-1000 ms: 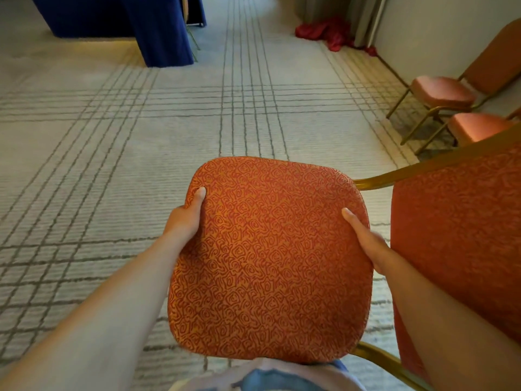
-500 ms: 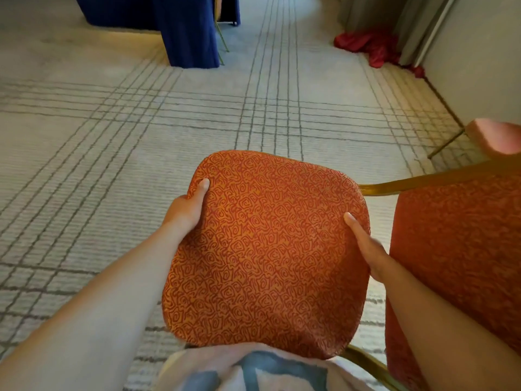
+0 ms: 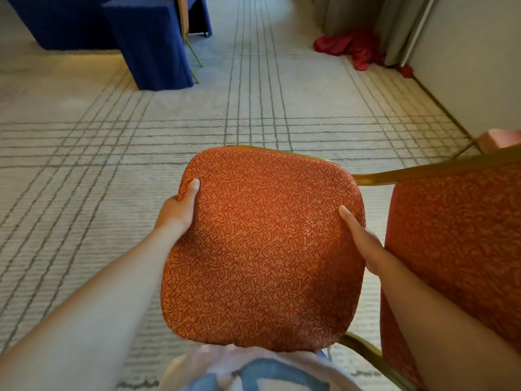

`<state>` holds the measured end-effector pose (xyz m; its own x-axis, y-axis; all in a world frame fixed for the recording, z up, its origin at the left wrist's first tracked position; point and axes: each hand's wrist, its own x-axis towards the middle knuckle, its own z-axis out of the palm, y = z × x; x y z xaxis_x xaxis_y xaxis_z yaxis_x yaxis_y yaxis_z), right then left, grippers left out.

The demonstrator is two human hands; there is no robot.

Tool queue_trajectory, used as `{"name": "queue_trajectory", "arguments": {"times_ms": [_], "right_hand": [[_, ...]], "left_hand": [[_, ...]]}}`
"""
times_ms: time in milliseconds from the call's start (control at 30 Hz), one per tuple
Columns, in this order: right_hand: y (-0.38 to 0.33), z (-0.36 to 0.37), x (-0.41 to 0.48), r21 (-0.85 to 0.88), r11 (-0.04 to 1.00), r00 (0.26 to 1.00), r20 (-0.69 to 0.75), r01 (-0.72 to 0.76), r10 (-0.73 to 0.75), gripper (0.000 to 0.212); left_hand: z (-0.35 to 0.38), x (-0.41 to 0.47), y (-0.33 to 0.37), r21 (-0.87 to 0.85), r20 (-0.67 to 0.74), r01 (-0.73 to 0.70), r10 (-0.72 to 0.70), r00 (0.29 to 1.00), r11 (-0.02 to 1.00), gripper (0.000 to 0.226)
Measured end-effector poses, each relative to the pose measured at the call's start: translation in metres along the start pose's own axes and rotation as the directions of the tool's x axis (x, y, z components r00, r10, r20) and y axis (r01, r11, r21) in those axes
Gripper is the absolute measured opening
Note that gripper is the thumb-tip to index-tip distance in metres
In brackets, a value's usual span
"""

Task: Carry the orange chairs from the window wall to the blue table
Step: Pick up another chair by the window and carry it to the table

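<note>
An orange chair (image 3: 262, 244) with a swirl-patterned seat and gold metal frame hangs in front of me, its backrest at my right. My left hand (image 3: 177, 210) grips the seat's left edge, thumb on top. On the seat's right edge my right hand (image 3: 361, 241) holds on, thumb on the cushion and fingers hidden underneath. The blue table (image 3: 112, 26), draped in blue cloth to the floor, stands at the far upper left. Part of another orange chair's seat (image 3: 499, 138) shows at the right edge.
Pale carpet (image 3: 84, 165) with grey grid lines covers the floor between me and the table. A red cloth heap (image 3: 352, 48) lies by the curtain and wall at the upper right. A gold chair leg (image 3: 191, 46) stands beside the blue cloth.
The blue table has come closer and larger in view. The chairs along the right wall have slid almost out of sight. Both hands keep the same grip on the seat.
</note>
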<state>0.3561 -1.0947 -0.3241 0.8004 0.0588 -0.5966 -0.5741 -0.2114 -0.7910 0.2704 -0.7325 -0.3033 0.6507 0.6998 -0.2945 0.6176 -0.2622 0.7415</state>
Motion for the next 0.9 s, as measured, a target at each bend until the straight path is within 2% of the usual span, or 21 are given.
{"name": "queue_trajectory", "arguments": {"times_ms": [100,167,233,300,367,467,500,667,800,900], "right_hand": [[-0.057,0.009,0.045,0.025,1.000,0.999,-0.041,0.013,-0.012,0.095],[-0.088,0.016,0.078,0.012,1.000,0.998,-0.059,0.006,-0.005,0.112],[-0.108,0.023,0.113,-0.014,1.000,0.997,-0.073,-0.007,0.006,0.140],[-0.132,0.029,0.155,-0.032,0.999,0.997,-0.074,-0.021,0.018,0.154],[-0.164,0.037,0.198,-0.050,0.998,0.997,-0.066,-0.032,0.029,0.152],[-0.224,0.041,0.276,-0.039,0.998,0.997,-0.056,-0.045,0.043,0.121],[-0.245,0.040,0.302,-0.043,0.998,0.997,-0.062,-0.045,0.042,0.118],[-0.328,0.061,0.421,-0.092,0.994,0.999,-0.006,-0.052,0.052,0.120],[-0.372,0.097,0.483,-0.119,0.991,0.998,0.031,-0.059,0.063,0.128],[-0.403,0.126,0.538,-0.124,0.989,0.996,0.037,-0.077,0.082,0.129]], "left_hand": [[0.007,0.061,0.047,-0.024,0.027,0.000,0.000,1.000,1.000,0.089],[0.018,0.105,0.072,-0.023,0.050,0.006,-0.005,0.999,1.000,0.090],[0.034,0.144,0.089,-0.012,0.077,0.025,-0.024,0.997,1.000,0.091],[0.055,0.188,0.105,-0.019,0.088,0.049,-0.047,0.995,0.999,0.091],[0.075,0.235,0.127,-0.025,0.093,0.049,-0.046,0.995,0.999,0.090],[0.098,0.307,0.176,-0.056,0.079,0.040,-0.036,0.996,0.998,0.089],[0.103,0.329,0.192,-0.060,0.074,0.036,-0.032,0.997,0.998,0.088],[0.121,0.433,0.250,-0.047,0.046,0.085,-0.083,0.996,0.995,0.094],[0.120,0.505,0.281,-0.043,0.000,0.123,-0.123,0.992,0.992,0.095],[0.127,0.569,0.300,-0.030,0.016,0.143,-0.143,0.990,0.989,0.091]]}}
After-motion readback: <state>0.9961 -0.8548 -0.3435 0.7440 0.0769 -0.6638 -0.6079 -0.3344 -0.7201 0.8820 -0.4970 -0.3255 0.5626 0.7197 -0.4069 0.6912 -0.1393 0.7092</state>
